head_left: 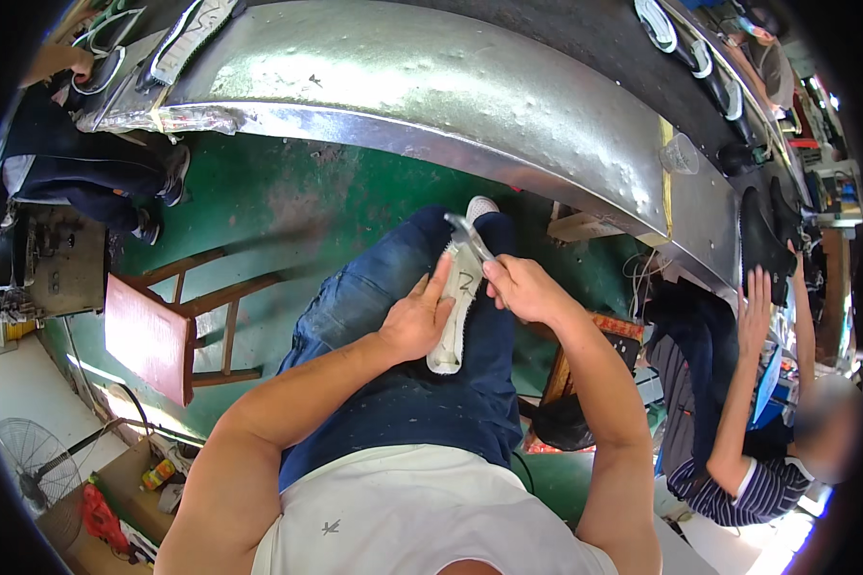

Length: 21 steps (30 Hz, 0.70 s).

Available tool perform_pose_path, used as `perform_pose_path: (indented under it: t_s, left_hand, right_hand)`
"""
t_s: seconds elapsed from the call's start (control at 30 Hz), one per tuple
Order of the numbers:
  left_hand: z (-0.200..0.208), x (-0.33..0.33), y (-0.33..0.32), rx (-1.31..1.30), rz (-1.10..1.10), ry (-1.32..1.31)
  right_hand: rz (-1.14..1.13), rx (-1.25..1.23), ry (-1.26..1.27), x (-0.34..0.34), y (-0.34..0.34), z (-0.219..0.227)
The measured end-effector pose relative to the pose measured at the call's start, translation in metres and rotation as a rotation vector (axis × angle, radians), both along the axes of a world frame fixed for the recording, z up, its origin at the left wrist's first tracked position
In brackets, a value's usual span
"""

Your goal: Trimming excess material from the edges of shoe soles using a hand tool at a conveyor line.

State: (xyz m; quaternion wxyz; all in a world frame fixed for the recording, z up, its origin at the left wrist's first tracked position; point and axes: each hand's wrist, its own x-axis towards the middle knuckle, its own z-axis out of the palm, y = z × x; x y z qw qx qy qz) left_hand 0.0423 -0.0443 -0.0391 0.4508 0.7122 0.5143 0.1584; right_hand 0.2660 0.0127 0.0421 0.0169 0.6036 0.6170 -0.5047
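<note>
A shoe on its last [448, 326] lies over my lap, its pale underside up with a dark handwritten mark and a ridged edge. My left hand [417, 319] grips it from the left side, the index finger stretched along its edge and the thumb close to the underside. Closed around a silver metal hand tool [468, 237] is my right hand [521, 287], at the shoe's right edge. The tool's curved head lies over the far end of the shoe; its exact kind is unclear.
A metal-sided workbench [431, 139] curves ahead, with several shoes along its belt, such as one at the upper left [192, 38]. A wooden stool [151, 337] lies tipped at left. Near a fan [36, 465] are boxes. Co-workers stand at left and right, one handling a dark boot [762, 244].
</note>
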Motion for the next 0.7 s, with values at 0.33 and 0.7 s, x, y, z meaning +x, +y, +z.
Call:
perform_pose_path:
  t_s: [0.33,0.7]
  left_hand:
    - [0.003,0.004,0.003,-0.223,0.133,0.032]
    - [0.013,-0.019,-0.020,-0.759,-0.080,-0.528]
  right_hand:
    - [0.110,0.196,-0.029,0.002,-0.064,-0.020]
    - [0.008,0.185,0.030,0.015,-0.111,-0.037]
